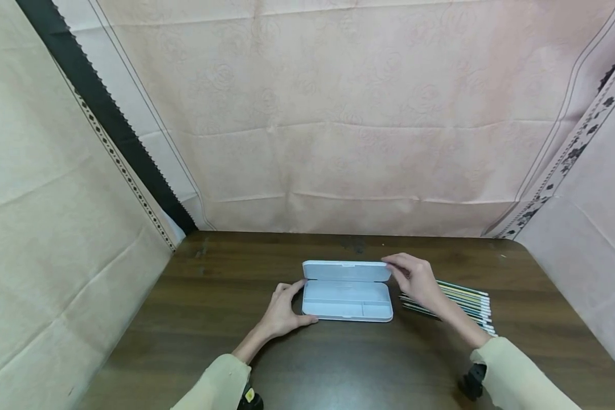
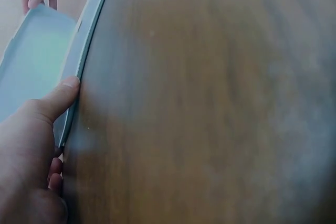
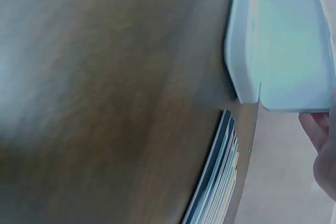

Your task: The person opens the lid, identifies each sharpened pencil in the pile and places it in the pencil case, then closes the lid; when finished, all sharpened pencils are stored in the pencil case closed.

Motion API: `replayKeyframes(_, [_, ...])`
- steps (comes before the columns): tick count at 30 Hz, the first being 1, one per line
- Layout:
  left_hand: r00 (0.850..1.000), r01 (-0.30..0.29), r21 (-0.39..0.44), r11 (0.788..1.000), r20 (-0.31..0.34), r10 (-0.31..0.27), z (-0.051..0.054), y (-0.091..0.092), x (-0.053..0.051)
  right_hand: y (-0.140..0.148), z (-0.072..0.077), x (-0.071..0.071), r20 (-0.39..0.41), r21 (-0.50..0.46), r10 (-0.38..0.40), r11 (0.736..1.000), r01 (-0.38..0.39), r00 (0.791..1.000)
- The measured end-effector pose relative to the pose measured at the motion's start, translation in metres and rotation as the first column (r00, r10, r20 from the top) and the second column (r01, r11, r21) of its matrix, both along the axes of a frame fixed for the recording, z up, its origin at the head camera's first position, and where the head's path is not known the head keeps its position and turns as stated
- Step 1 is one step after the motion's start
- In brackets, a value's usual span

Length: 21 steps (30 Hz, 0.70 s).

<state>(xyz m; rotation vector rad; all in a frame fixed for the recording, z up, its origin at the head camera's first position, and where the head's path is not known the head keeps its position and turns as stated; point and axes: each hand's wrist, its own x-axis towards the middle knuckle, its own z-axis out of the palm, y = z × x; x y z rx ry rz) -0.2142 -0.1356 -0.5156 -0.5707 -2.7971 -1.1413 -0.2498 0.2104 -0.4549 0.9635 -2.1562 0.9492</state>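
Note:
A light blue plastic pencil case lies on the table with its lid raised at the back. Its tray, divided into compartments, holds nothing. My left hand grips the case's left end, thumb at the front corner and fingers toward the back. In the left wrist view the thumb of that hand presses on the front edge. The lid's upper right corner is pinched by my right hand; the right wrist view catches this hand only partly, at the lid.
Several pencils with white ends lie side by side right of the case, partly under my right forearm. The brown wooden table meets pale cloth hangings at the back and on both sides.

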Motion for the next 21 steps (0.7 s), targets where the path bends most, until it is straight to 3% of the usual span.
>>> replayKeyframes(4, [1.0,0.001,-0.015,1.0,-0.007,-0.001,-0.001,0.0,-0.001,0.002,-0.001,-0.007,0.127,-0.049,-0.057,0.997,0.063,0.99])
replayKeyframes(7, [1.0,0.003,-0.027,1.0,-0.006,-0.004,-0.001,0.0,-0.002,0.004,-0.001,-0.011,0.256,-0.065,-0.091,0.992,0.111,0.962])
replayKeyframes(10, [1.0,0.007,-0.031,1.0,0.0,-0.007,-0.001,-0.001,-0.003,0.006,-0.002,-0.016,0.383,-0.084,-0.099,0.986,0.142,0.919])
replayKeyframes(14, [1.0,0.009,-0.036,0.999,0.012,-0.009,0.001,-0.001,-0.003,0.007,-0.003,-0.023,0.525,-0.142,-0.03,0.982,0.122,0.851])
replayKeyframes(18, [1.0,0.016,-0.043,0.999,0.009,-0.016,0.001,-0.001,-0.003,0.008,-0.007,-0.029,0.62,-0.199,0.046,0.975,0.1,0.783])
replayKeyframes(21, [1.0,0.019,-0.05,0.999,0.011,-0.019,0.001,-0.001,-0.003,0.009,-0.01,-0.034,0.665,-0.206,0.063,0.973,0.102,0.745])
